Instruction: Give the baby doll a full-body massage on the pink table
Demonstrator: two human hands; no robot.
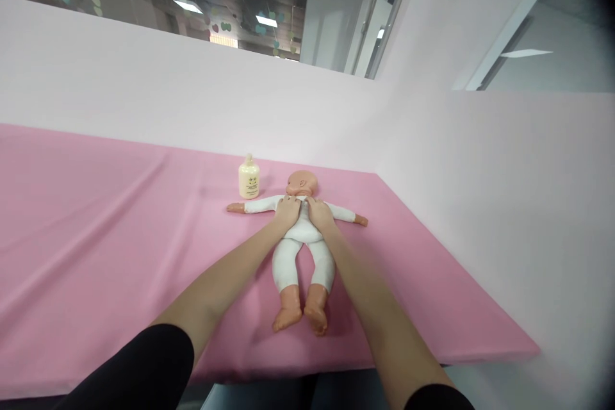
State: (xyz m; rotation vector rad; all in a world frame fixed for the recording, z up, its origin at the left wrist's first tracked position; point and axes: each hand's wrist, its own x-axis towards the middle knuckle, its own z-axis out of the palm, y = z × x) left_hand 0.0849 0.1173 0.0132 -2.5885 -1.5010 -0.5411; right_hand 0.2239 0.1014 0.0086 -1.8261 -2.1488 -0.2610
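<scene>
A baby doll [303, 230] in white clothing lies on the pink table cover, its head away from me and its face turned to the left. Its arms stretch out to both sides, and its bare feet point toward me. My left hand [288, 210] rests flat on the left side of the doll's upper torso. On the other side of the torso, close beside it, lies my right hand [319, 211], also flat. Both hands hold nothing between their fingers. A cream pump bottle [248, 180] stands upright beyond the doll's left-side arm.
The pink cover [120, 256] has soft folds on the left. A white wall [192, 90] runs along the back, with another wall [480, 192] on the right. Behind the back window [230, 0] are ceiling lights and hanging heart-shaped decorations.
</scene>
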